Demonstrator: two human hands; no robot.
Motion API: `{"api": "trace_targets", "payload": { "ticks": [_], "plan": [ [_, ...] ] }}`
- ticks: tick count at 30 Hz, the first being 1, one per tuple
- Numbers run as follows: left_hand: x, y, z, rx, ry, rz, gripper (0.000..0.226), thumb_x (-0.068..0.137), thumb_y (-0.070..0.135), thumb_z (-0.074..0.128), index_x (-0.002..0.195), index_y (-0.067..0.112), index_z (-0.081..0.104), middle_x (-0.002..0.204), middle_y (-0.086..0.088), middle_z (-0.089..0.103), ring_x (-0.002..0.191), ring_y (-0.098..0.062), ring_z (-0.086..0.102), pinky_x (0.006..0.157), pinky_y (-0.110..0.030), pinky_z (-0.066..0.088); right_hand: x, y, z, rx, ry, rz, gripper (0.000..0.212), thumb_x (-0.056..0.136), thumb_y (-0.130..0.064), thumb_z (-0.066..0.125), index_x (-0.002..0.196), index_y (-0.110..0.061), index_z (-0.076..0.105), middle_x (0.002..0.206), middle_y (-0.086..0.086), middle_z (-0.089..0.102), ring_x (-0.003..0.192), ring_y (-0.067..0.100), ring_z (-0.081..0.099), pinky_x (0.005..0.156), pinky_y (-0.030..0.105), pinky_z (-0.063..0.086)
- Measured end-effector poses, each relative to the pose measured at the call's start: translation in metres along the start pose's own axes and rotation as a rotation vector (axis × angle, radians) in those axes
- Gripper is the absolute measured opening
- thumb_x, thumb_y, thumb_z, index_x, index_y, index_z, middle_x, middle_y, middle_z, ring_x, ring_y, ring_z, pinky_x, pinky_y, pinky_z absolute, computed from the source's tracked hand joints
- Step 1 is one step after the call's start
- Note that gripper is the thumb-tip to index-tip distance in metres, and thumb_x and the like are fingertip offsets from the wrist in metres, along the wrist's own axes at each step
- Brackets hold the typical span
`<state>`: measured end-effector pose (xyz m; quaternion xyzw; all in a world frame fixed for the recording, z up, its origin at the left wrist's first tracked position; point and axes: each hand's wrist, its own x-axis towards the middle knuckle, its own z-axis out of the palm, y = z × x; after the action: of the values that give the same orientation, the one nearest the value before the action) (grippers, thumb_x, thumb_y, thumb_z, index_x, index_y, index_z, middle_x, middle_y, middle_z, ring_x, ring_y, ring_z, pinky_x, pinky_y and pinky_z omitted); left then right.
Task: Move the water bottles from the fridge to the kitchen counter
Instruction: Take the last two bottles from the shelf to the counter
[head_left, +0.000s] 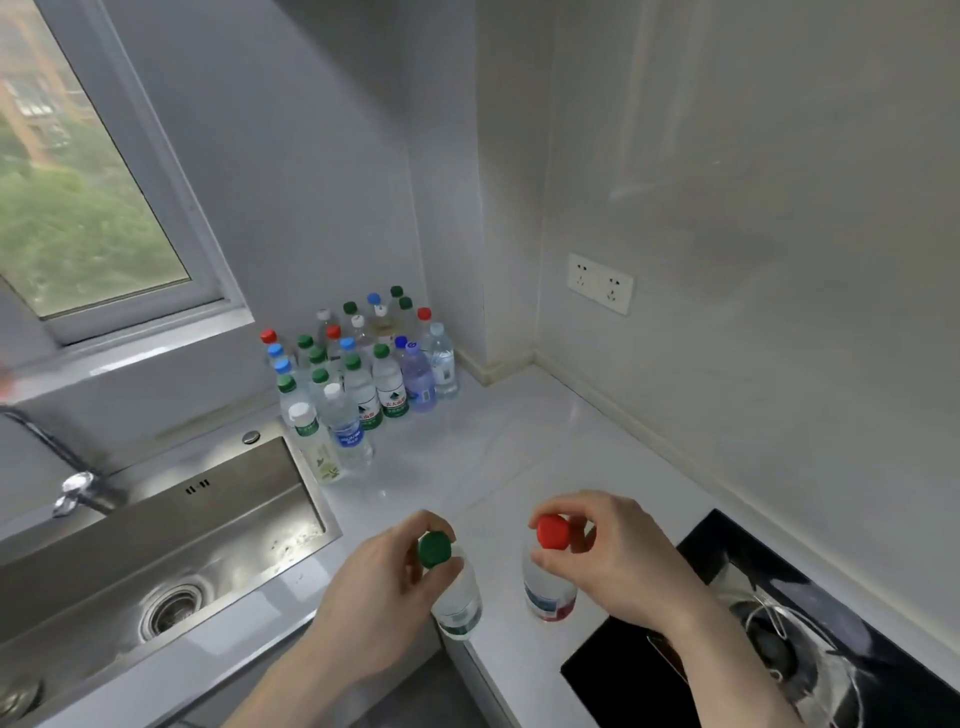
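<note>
Green-capped bottle (453, 587): clear plastic, green-and-white label, upright with a slight tilt, held at the cap at the front edge of the white surface (519, 447). Red-capped bottle (549, 577): clear, red-and-blue label, upright, just beside it at 3 o'clock, also held at the cap. Bottle cluster (363, 374): many upright clear bottles with green, blue, red and white caps, standing at 11 o'clock in the far corner.

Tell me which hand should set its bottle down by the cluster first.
Left, probably. The left hand, pinching the green-capped bottle, is on the side nearer the bottle cluster; the right hand holds the red-capped bottle by the stove.
</note>
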<state>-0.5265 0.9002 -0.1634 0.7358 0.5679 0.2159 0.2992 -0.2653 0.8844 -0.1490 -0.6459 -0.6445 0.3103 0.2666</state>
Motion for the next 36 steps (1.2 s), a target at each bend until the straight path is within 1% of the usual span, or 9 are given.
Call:
{"api": "trace_targets", "payload": {
  "ticks": [5, 9, 12, 15, 19, 22, 25, 31, 36],
  "plan": [
    [0.036, -0.017, -0.018, -0.004, 0.046, 0.000, 0.016, 0.092, 0.048, 0.067, 0.099, 0.040, 0.055, 0.067, 0.011, 0.057, 0.062, -0.014, 0.055, 0.067, -0.042, 0.053, 0.046, -0.008, 0.005, 0.014, -0.028, -0.015, 0.020, 0.080, -0.046, 0.083, 0.096, -0.048, 0.071, 0.097, -0.035, 0.065, 0.084, -0.004, 0.062, 0.073, 0.013, 0.049],
    [0.076, -0.040, -0.036, 0.011, 0.030, -0.002, 0.016, 0.092, 0.051, 0.065, 0.100, 0.041, 0.055, 0.069, 0.009, 0.060, 0.064, -0.015, 0.059, 0.068, -0.043, 0.057, 0.086, -0.015, 0.015, 0.028, -0.024, -0.001, 0.020, 0.080, -0.047, 0.083, 0.096, -0.049, 0.071, 0.097, -0.027, 0.068, 0.083, -0.003, 0.062, 0.073, 0.014, 0.050],
    [0.101, -0.055, -0.045, 0.030, 0.001, 0.016, 0.016, 0.093, 0.051, 0.065, 0.100, 0.041, 0.055, 0.074, 0.009, 0.062, 0.067, -0.013, 0.059, 0.067, -0.037, 0.057, 0.109, -0.017, 0.026, 0.012, -0.013, 0.027, 0.020, 0.080, -0.048, 0.082, 0.096, -0.050, 0.071, 0.097, -0.032, 0.065, 0.084, -0.004, 0.061, 0.072, 0.012, 0.047],
    [0.133, -0.073, -0.057, 0.147, -0.027, 0.079, 0.018, 0.096, 0.055, 0.061, 0.104, 0.041, 0.053, 0.078, 0.012, 0.061, 0.070, -0.010, 0.057, 0.064, -0.027, 0.050, 0.134, -0.023, 0.040, 0.010, 0.006, 0.062, 0.020, 0.080, -0.045, 0.082, 0.096, -0.050, 0.071, 0.096, -0.035, 0.063, 0.084, -0.004, 0.062, 0.072, 0.013, 0.047],
    [0.180, -0.104, -0.071, 0.276, -0.051, 0.142, 0.021, 0.098, 0.058, 0.054, 0.108, 0.041, 0.047, 0.082, 0.013, 0.060, 0.073, -0.013, 0.055, 0.062, -0.027, 0.048, 0.172, -0.033, 0.061, 0.007, 0.045, 0.113, 0.021, 0.080, -0.042, 0.083, 0.095, -0.051, 0.072, 0.091, -0.025, 0.065, 0.080, 0.002, 0.064, 0.072, 0.016, 0.050],
    [0.213, -0.125, -0.078, 0.347, -0.082, 0.193, 0.020, 0.100, 0.057, 0.051, 0.110, 0.040, 0.046, 0.083, 0.014, 0.055, 0.073, -0.015, 0.052, 0.055, -0.021, 0.037, 0.196, -0.035, 0.076, 0.020, 0.076, 0.135, 0.022, 0.079, -0.040, 0.084, 0.097, -0.049, 0.073, 0.089, -0.025, 0.064, 0.077, 0.004, 0.065, 0.071, 0.016, 0.049],
    [0.242, -0.141, -0.084, 0.412, -0.088, 0.254, 0.022, 0.102, 0.055, 0.048, 0.114, 0.037, 0.047, 0.088, 0.015, 0.055, 0.075, -0.015, 0.053, 0.061, -0.029, 0.044, 0.210, -0.036, 0.087, 0.050, 0.109, 0.163, 0.024, 0.080, -0.038, 0.084, 0.099, -0.048, 0.073, 0.088, -0.024, 0.064, 0.074, 0.005, 0.065, 0.070, 0.017, 0.049],
    [0.296, -0.168, -0.094, 0.514, -0.122, 0.296, 0.021, 0.104, 0.050, 0.046, 0.118, 0.035, 0.045, 0.089, 0.012, 0.054, 0.077, -0.020, 0.049, 0.062, -0.034, 0.040, 0.233, -0.038, 0.104, 0.056, 0.129, 0.211, 0.023, 0.079, -0.036, 0.085, 0.096, -0.047, 0.074, 0.085, -0.021, 0.065, 0.071, 0.005, 0.064, 0.069, 0.015, 0.049],
    [0.336, -0.188, -0.093, 0.583, -0.127, 0.314, 0.025, 0.103, 0.051, 0.047, 0.120, 0.033, 0.046, 0.098, 0.005, 0.067, 0.095, -0.023, 0.054, 0.074, -0.036, 0.043, 0.244, -0.036, 0.110, 0.033, 0.125, 0.243, 0.023, 0.079, -0.037, 0.084, 0.096, -0.048, 0.073, 0.086, -0.020, 0.065, 0.072, 0.007, 0.064, 0.073, 0.021, 0.051]
  ]
}}
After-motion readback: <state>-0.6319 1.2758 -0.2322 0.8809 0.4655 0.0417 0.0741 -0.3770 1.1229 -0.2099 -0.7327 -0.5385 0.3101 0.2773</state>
